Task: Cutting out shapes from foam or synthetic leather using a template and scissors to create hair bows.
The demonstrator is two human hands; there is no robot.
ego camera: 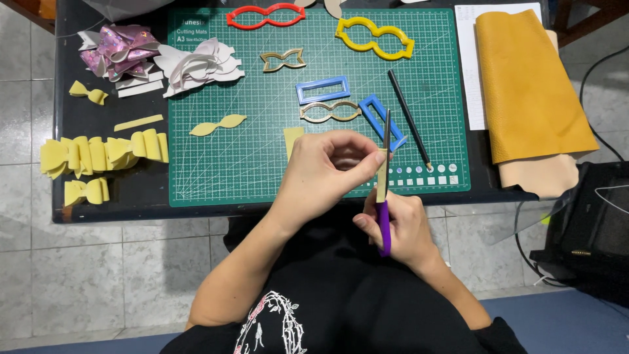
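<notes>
My right hand (405,226) grips purple-handled scissors (384,196) with the blades pointing up and away from me. My left hand (327,172) pinches a small yellow strip (381,177) right against the blades, just over the near edge of the green cutting mat (249,164). A small yellow rectangle (293,139) lies on the mat beside my left hand. A yellow bow-shaped cut-out (218,124) lies further left on the mat.
Red (265,16), yellow (375,37), blue (322,90) and clear templates and a black pencil (409,118) lie on the mat. Folded yellow bows (98,154) sit left, pink and white bows (157,56) at back left, a mustard leather sheet (531,85) right. A black bag (593,229) stands on the floor.
</notes>
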